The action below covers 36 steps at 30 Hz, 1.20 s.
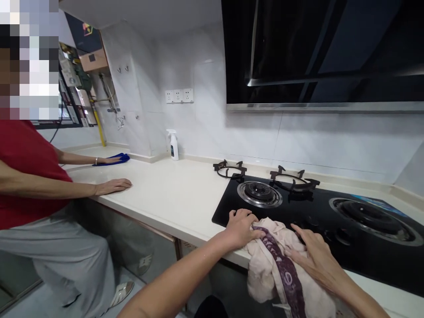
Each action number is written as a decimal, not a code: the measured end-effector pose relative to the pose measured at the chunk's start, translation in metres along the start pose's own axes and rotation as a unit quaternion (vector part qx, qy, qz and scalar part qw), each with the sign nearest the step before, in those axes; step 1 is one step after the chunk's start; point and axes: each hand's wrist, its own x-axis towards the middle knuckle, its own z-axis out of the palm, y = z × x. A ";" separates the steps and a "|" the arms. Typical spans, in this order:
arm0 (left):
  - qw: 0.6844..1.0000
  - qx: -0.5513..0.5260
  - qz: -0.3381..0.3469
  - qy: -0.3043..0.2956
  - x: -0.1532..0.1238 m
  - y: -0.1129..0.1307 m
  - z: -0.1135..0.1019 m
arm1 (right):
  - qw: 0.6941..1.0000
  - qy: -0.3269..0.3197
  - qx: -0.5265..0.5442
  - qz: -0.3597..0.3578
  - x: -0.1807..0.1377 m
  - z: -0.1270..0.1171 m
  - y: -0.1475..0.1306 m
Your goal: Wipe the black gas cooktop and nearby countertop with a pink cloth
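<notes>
A bunched beige towel (pixel 261 267) with a purple patterned band hangs over the counter's front edge, its upper part on the black gas stove (pixel 228 212). My left hand (pixel 243 227) grips the towel's left side, thumb over the cloth and fingers curled on the stove's front left corner. On the towel's right side, my right hand (pixel 313 254) holds it with the thumb pressed into the folds and the forefinger stretched toward the stove. Behind my hands is the left burner (pixel 259 193); the right burner (pixel 371 218) lies beyond my right hand.
Two pan supports (pixel 230 169) stand off the burners, behind the stove. A white spray bottle (pixel 174 145) is by the wall. To the left, a person in a red top (pixel 33 154) has one hand on a blue cloth (pixel 115 159). A range hood (pixel 318 53) hangs overhead.
</notes>
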 end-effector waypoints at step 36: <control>0.997 0.026 0.072 -0.021 0.057 -0.004 -0.140 | 0.954 -0.125 0.266 -0.057 0.128 -0.034 -0.049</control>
